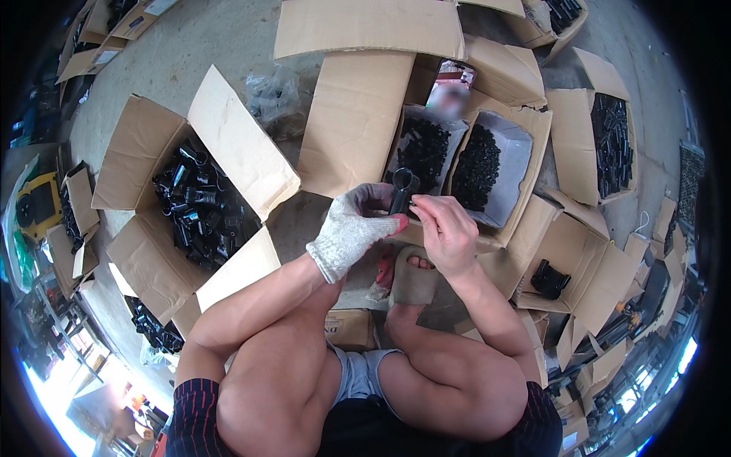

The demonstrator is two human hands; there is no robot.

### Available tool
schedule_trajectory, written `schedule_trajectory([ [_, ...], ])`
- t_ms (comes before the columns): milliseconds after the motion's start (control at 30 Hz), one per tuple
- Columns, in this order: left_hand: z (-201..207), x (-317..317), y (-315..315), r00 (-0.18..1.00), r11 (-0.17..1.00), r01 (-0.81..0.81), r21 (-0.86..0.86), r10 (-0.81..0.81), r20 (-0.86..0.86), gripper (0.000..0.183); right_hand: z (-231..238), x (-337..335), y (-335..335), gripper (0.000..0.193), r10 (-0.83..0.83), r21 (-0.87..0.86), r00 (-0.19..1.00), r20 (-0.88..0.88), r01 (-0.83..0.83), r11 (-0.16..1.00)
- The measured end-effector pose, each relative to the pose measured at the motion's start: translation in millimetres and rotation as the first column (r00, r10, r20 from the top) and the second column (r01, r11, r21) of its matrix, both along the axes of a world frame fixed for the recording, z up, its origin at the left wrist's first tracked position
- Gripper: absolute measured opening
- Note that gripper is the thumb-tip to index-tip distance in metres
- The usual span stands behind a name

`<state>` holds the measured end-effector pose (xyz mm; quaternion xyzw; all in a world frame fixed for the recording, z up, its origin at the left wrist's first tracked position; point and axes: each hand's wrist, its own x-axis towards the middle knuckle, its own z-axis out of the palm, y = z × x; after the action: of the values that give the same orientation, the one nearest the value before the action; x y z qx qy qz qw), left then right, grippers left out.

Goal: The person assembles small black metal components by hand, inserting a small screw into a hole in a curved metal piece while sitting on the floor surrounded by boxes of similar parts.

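My left hand [343, 232], in a pale knitted glove with red fingertips, grips a black plastic part with a ring-shaped end [403, 181]. The ring points up and away from me. My right hand [449, 232] is bare and closed in a pinch against the side of that part; whatever lies between thumb and forefinger is too small to make out. Just beyond the hands, a carton holds two grey-lined bins. Small black pieces [423, 152] fill the left bin, and smaller black pieces [476, 166] lie in the right one.
An open carton [145, 255] of glossy black parts [202, 202] stands at left. A phone [451, 85] leans at the far end of the bins. At right are a carton with a few black parts [548, 279] and another full carton [572, 141]. A plastic bag [274, 95] lies on the floor.
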<state>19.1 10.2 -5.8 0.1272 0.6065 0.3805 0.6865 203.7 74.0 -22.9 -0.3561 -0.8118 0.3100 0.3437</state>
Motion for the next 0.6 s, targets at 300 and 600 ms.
schedule_trajectory([
  [300,5,-2,4,0.999,0.999,0.036,-0.018,-0.036,-0.027,0.055,-2,2,-1,0.02,-0.014,-0.042,0.998,0.063,0.017,0.999],
  [600,-2,2,-2,0.998,0.994,-0.022,0.111,0.015,0.063,0.044,23,7,5,0.02,0.059,0.117,0.993,0.106,-0.071,0.991],
])
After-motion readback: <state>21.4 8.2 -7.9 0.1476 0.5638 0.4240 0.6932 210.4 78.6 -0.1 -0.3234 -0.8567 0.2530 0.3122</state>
